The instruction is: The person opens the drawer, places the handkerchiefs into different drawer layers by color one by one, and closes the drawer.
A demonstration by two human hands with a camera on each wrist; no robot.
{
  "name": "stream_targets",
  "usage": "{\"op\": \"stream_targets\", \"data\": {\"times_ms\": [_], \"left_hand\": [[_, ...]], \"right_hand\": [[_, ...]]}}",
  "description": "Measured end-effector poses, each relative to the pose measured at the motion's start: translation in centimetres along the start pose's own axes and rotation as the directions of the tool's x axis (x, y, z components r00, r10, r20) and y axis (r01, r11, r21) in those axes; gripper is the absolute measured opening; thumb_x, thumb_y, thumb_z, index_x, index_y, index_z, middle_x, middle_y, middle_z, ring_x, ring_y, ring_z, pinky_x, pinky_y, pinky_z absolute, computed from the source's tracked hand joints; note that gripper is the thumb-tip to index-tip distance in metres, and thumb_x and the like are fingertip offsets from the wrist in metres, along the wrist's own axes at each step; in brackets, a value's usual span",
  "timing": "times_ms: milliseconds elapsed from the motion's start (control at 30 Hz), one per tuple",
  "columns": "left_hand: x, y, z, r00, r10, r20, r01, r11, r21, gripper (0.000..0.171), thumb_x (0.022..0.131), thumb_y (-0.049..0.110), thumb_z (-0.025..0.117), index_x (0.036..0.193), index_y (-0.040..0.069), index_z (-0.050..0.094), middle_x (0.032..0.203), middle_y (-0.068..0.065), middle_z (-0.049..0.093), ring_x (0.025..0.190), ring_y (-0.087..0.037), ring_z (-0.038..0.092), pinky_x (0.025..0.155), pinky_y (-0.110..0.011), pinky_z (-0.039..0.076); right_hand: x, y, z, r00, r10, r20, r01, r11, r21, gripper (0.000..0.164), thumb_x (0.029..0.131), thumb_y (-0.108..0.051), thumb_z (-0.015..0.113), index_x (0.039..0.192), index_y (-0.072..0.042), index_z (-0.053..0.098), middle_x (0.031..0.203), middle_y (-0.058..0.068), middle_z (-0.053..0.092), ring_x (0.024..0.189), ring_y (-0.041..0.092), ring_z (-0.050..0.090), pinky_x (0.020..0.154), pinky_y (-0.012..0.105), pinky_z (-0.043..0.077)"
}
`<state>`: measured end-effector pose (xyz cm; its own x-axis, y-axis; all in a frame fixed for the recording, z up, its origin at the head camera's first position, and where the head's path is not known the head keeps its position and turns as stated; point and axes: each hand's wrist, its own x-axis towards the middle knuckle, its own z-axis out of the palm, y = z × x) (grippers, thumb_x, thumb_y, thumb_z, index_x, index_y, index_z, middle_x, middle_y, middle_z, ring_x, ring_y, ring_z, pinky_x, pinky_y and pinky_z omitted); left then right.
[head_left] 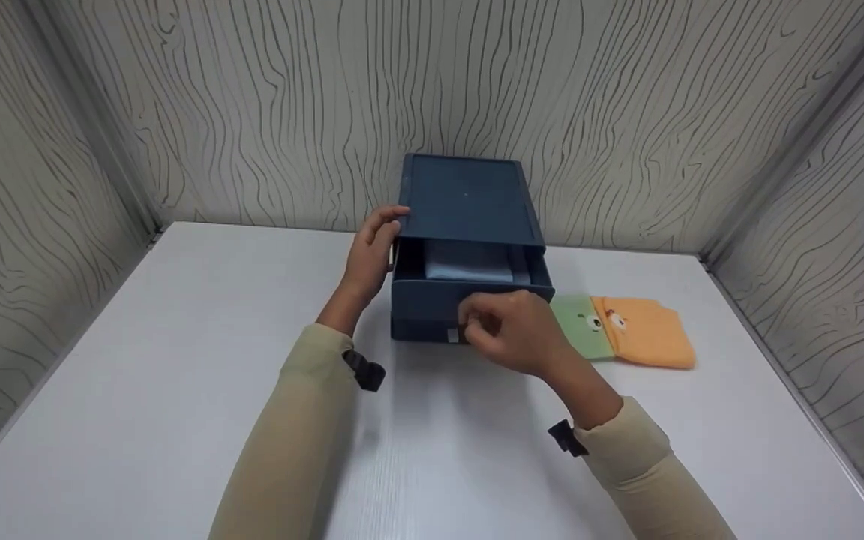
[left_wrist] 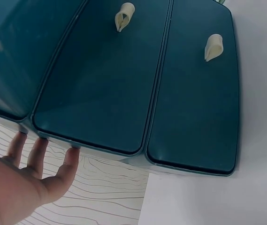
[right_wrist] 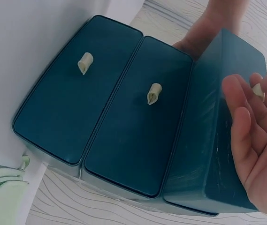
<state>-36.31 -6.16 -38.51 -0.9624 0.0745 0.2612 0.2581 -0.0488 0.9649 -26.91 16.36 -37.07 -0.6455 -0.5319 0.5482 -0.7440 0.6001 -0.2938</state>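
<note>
A dark blue three-drawer cabinet (head_left: 469, 195) stands toward the back of the table, its top drawer (head_left: 426, 301) pulled partway out. Light grey-blue folded fabric (head_left: 468, 261) lies inside that drawer. My right hand (head_left: 514, 330) is at the drawer's front; in the right wrist view its thumb and a finger pinch the cream pull tab (right_wrist: 259, 90). Against the cabinet's left side rests my left hand (head_left: 368, 259), its fingertips touching the side and upper edge. The left wrist view shows that hand's fingers (left_wrist: 70, 166) spread along the side. Two lower drawers (right_wrist: 138, 117) are closed, each with a cream tab.
Right of the cabinet lie a folded green cloth (head_left: 579, 330) and a folded orange cloth (head_left: 653, 334), both with cartoon eyes. The white table (head_left: 177, 390) is bounded by wood-grain-patterned panels (head_left: 289, 112) at the back and both sides.
</note>
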Motion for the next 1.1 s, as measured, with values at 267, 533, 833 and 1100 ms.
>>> {"op": "stream_targets", "data": {"times_ms": [267,533,833,1100], "left_hand": [[0.2,-0.1,0.2,1.000,0.018,-0.006,-0.018,0.999,-0.027,0.033,0.102,0.024,0.038,0.128,0.015,0.056,0.137,-0.004,0.049,0.097,-0.018,0.053,0.064,-0.033,0.049],[0.1,0.1,0.1,1.000,0.019,0.000,-0.019,0.999,-0.025,0.033,0.102,0.023,0.037,0.128,0.014,0.055,0.138,-0.003,0.049,0.099,-0.019,0.054,0.073,-0.038,0.052],[0.1,0.0,0.2,1.000,0.022,-0.012,-0.022,0.999,0.034,0.032,0.102,0.025,0.036,0.127,0.019,0.057,0.131,-0.002,0.051,0.096,-0.016,0.051,0.075,-0.040,0.050],[0.2,-0.3,0.0,0.999,0.052,0.002,-0.052,0.998,0.040,0.033,0.103,0.025,0.035,0.128,0.018,0.056,0.139,-0.002,0.047,0.107,-0.018,0.050,0.083,-0.049,0.051]], "right_hand": [[0.7,0.8,0.2,1.000,0.019,0.002,-0.019,1.000,0.021,0.013,0.081,-0.007,0.060,0.080,-0.017,0.069,0.062,-0.009,0.057,0.051,0.000,0.043,0.049,0.020,0.038],[1.8,1.3,0.2,0.996,0.083,0.027,-0.085,0.995,0.057,0.014,0.085,-0.009,0.059,0.080,-0.017,0.069,0.066,-0.010,0.062,0.053,0.003,0.046,0.050,0.021,0.039],[2.4,1.5,0.7,0.980,0.201,0.009,-0.201,0.976,0.087,0.018,0.091,-0.012,0.054,0.081,-0.020,0.068,0.069,-0.012,0.066,0.054,0.005,0.049,0.050,0.024,0.039],[2.8,1.7,0.8,0.967,0.251,-0.053,-0.246,0.966,0.086,0.017,0.089,-0.010,0.055,0.084,-0.019,0.068,0.064,-0.009,0.057,0.055,0.008,0.046,0.052,0.025,0.038]]}}
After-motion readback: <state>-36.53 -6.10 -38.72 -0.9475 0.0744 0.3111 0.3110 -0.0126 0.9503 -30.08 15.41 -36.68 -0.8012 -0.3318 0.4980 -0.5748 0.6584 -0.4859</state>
